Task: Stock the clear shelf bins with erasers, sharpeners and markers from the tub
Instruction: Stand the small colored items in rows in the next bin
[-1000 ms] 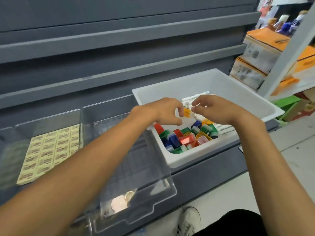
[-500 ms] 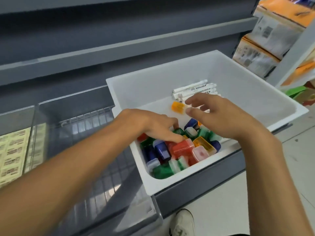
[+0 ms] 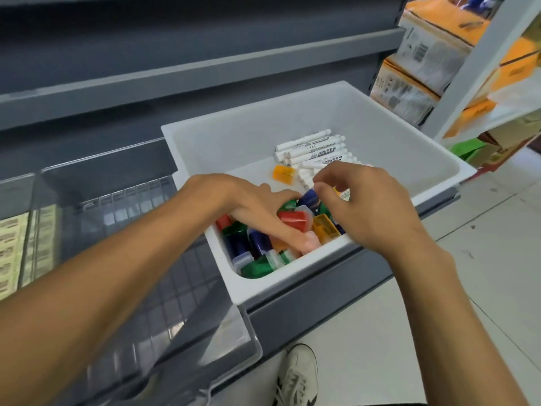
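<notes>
Sharpeners (image 3: 257, 244) in red, green, blue and orange plastic lie heaped in the near corner of the white tub (image 3: 263, 133), which sits on the grey shelf (image 3: 205, 68). One orange sharpener (image 3: 283, 173) lies alone on the tub floor further back, just beside a row of white markers (image 3: 310, 148) lying side by side.

The left grip (image 3: 251, 206) is released, its fingers stretched flat over the heap and touching the sharpeners. The right grip (image 3: 371, 209) hovers over the heap's far edge with thumb and forefinger curled toward each other; whether they pinch anything cannot be told.

Left of the tub, a clear bin (image 3: 108, 200) shows only its wire-grid floor. The next bin (image 3: 17, 186) to its left holds rows of pale labelled erasers (image 3: 8, 250).
</notes>
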The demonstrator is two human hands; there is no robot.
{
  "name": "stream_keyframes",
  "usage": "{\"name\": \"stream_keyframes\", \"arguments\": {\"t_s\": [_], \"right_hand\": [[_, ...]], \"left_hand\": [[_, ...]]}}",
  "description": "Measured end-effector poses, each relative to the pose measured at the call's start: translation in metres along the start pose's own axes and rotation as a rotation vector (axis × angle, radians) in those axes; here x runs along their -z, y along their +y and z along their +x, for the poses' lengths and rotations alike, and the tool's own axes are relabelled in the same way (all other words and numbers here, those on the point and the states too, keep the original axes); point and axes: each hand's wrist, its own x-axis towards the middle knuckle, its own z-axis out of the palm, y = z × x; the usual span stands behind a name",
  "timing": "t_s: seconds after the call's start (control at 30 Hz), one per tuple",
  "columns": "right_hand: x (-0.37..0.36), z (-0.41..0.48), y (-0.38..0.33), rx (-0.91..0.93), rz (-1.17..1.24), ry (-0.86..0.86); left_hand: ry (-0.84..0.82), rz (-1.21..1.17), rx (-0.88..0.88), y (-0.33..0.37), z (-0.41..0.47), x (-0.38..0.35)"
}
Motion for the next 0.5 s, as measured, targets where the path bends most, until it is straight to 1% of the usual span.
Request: {"name": "stream_keyframes", "arguments": {"t_s": [0.17, 0.27, 0.33, 0.5], "right_hand": [[0.001, 0.003, -0.001, -0.017, -0.002, -0.040], [0.002, 0.004, -0.002, -0.017, 0.023, -0.041], [0.001, 0.006, -0.004, -0.001, 0.048, -0.041], [-0.008, 0.013, -0.012, 0.046, 0.090, -0.051]], "left_hand": [[-0.007, -0.059, -0.057, -0.002, 0.001, 0.003], [0.116, -0.027, -0.041, -0.001, 0.008, -0.004], [0.156, -0.005, -0.048, 0.002, 0.012, -0.006], [0.095, 0.004, -0.030, 0.001, 0.014, 0.000]]}}
